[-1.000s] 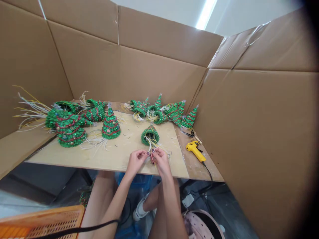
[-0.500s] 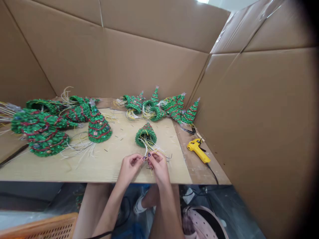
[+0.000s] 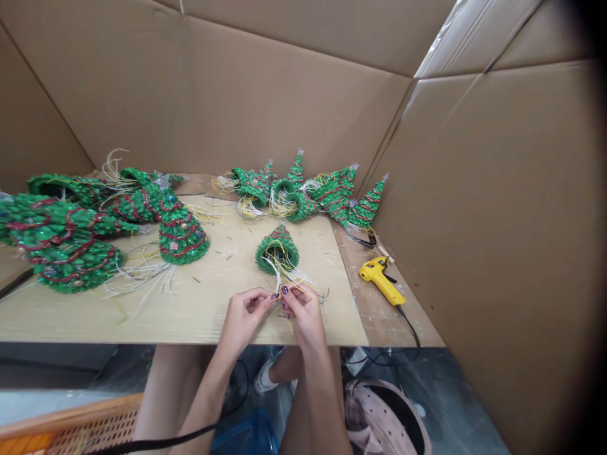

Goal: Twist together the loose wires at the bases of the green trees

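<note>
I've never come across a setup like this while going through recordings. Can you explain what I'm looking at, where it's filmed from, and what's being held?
There is no robot here: a person works with bare hands, filmed from a camera worn on the head, looking forward and down. The left hand and right hand meet at the fingertips, pinching thin wires that come out of the hollow base of a small green tree lying on the tabletop. More decorated trees sit to the left and at the back. A yellow glue gun lies to the right.
</note>
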The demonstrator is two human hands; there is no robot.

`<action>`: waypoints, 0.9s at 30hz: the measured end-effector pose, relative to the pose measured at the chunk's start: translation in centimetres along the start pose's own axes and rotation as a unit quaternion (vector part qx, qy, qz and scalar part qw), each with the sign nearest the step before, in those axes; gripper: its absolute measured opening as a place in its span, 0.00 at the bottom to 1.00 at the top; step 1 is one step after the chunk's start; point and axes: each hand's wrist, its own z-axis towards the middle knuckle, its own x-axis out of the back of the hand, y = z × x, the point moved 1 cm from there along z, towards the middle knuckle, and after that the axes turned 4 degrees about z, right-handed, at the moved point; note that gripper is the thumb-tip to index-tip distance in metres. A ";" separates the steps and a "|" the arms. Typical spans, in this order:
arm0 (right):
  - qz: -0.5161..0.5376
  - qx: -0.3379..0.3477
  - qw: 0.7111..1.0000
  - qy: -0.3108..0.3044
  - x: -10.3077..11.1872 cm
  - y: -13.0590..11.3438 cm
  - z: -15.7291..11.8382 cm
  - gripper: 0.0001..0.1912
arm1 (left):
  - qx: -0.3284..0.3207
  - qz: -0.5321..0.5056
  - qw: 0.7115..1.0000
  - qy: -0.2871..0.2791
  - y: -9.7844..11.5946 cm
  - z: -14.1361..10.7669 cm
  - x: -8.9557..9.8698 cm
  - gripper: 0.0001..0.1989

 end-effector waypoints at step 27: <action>-0.396 0.161 0.899 0.095 2.1 -1.7 -3.6 0.10 | 0.026 -0.036 0.997 0.058 0.6 -0.2 0.0 0.14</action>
